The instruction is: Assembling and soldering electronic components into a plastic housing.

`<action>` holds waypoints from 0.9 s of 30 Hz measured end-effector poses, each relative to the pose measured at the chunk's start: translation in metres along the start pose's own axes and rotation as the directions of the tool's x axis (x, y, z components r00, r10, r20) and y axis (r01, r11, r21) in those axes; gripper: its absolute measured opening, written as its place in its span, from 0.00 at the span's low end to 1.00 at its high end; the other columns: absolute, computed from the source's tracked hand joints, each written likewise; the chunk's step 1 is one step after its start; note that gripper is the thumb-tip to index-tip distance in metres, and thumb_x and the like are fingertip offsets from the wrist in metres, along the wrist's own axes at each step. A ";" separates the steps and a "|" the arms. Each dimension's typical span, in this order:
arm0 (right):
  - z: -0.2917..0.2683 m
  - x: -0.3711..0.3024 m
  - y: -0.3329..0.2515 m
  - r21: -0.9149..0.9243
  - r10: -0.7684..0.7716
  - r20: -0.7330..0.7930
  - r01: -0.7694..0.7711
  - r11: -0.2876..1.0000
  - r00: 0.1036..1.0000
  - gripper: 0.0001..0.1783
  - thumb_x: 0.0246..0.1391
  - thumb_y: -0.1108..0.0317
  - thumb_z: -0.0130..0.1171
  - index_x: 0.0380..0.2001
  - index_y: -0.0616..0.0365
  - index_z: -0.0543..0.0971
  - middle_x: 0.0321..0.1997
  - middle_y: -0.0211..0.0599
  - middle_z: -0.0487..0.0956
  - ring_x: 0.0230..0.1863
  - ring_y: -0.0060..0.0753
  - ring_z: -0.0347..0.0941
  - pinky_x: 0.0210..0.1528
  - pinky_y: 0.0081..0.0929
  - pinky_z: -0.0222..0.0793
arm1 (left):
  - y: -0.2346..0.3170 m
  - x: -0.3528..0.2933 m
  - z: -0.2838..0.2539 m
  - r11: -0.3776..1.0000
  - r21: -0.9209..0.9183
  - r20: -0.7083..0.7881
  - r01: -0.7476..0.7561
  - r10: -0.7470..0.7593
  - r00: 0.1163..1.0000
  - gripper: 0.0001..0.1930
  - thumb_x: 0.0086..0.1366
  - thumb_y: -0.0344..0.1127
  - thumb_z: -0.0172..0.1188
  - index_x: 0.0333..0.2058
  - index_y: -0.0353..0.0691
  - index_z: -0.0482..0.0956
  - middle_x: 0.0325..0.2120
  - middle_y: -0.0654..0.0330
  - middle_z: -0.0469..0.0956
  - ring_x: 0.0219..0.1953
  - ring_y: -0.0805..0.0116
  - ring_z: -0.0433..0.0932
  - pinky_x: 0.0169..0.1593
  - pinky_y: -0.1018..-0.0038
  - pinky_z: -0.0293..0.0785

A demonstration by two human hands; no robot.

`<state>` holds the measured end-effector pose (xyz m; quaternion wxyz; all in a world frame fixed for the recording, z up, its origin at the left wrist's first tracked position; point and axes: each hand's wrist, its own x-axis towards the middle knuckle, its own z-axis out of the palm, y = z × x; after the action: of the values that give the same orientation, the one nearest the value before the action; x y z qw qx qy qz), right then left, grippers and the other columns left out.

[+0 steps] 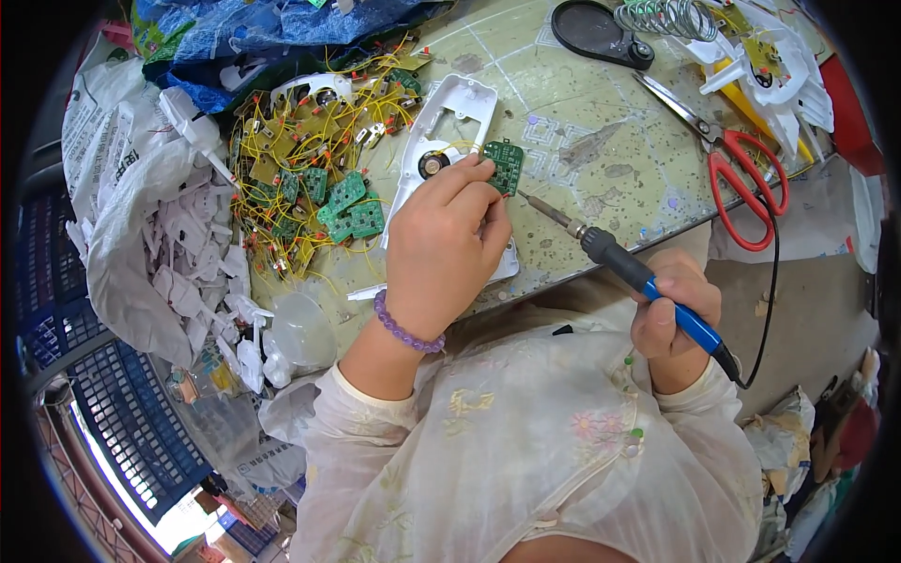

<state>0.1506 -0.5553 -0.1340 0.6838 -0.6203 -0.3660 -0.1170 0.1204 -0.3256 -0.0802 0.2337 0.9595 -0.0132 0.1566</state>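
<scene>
Left hand was pinching a small green circuit board at its near edge, fingers curled round it, holding it over the white plastic housing in the middle of the table. Right hand was clenched round the blue-and-black soldering iron, and the tip sat just near and right of the board, apart from it, so by my reading no joint was being made at that instant. That iron ran long from near right to far left, tip aimed at the board; the housing lay lengthwise near to far, leaning right at its far end, with a round speaker-like part inside. As for progress, I'd judge plenty remained: a big heap of green boards with yellow wires waited on the left, beside white plastic scraps. Red-handled scissors lay far right, with a coiled iron stand beyond them.
</scene>
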 end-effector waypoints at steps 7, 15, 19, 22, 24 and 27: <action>0.001 0.001 0.004 0.019 0.008 0.009 -0.008 1.000 1.000 0.12 0.53 0.73 0.56 0.42 0.59 0.69 0.22 0.35 0.73 0.20 0.32 0.65 0.23 0.29 0.64 | 0.000 0.001 0.003 0.999 0.039 -0.022 -0.018 0.019 1.000 0.04 0.49 0.23 0.64 0.25 0.35 0.79 0.34 0.55 0.81 0.42 0.58 0.81 0.44 0.68 0.77; 0.003 0.001 0.007 0.035 0.009 0.001 -0.009 0.999 1.000 0.12 0.53 0.73 0.55 0.42 0.59 0.70 0.21 0.35 0.72 0.19 0.31 0.65 0.23 0.28 0.63 | 0.000 0.001 0.002 0.999 0.043 -0.010 -0.012 0.013 1.000 0.04 0.48 0.23 0.65 0.25 0.35 0.79 0.35 0.55 0.81 0.43 0.58 0.80 0.45 0.68 0.77; 0.004 -0.001 0.007 0.043 0.020 -0.009 -0.020 0.999 1.000 0.12 0.53 0.73 0.55 0.41 0.59 0.70 0.20 0.35 0.72 0.19 0.32 0.65 0.23 0.28 0.63 | -0.001 0.000 0.003 0.999 0.034 -0.014 -0.013 0.014 1.000 0.04 0.48 0.23 0.65 0.26 0.35 0.80 0.34 0.55 0.81 0.42 0.58 0.80 0.45 0.68 0.77; 0.003 -0.001 0.008 0.039 0.027 -0.012 -0.027 0.999 1.000 0.12 0.52 0.73 0.55 0.40 0.59 0.70 0.20 0.35 0.72 0.19 0.32 0.65 0.23 0.28 0.63 | -0.001 0.000 0.003 0.999 0.027 -0.016 -0.017 0.018 1.000 0.04 0.48 0.23 0.65 0.26 0.35 0.80 0.35 0.55 0.81 0.42 0.58 0.81 0.45 0.68 0.77; 0.002 -0.001 0.008 0.036 0.028 -0.010 -0.027 0.999 1.000 0.11 0.52 0.73 0.55 0.40 0.59 0.70 0.20 0.35 0.72 0.19 0.32 0.65 0.23 0.28 0.63 | -0.001 0.000 0.003 0.999 0.030 -0.017 -0.020 0.021 1.000 0.05 0.48 0.24 0.65 0.26 0.35 0.80 0.35 0.55 0.81 0.42 0.58 0.81 0.45 0.68 0.77; 0.002 -0.002 0.009 0.034 0.027 -0.022 -0.027 0.999 0.999 0.11 0.52 0.73 0.55 0.40 0.60 0.69 0.20 0.35 0.72 0.19 0.32 0.65 0.23 0.29 0.63 | -0.001 0.001 0.004 0.999 0.038 -0.015 -0.026 0.027 1.000 0.05 0.48 0.24 0.66 0.26 0.35 0.80 0.35 0.55 0.80 0.43 0.58 0.80 0.45 0.68 0.77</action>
<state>0.1543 -0.5522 -0.1421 0.6998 -0.6122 -0.3519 -0.1084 0.1222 -0.3265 -0.0835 0.2133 0.9623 -0.0211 0.1673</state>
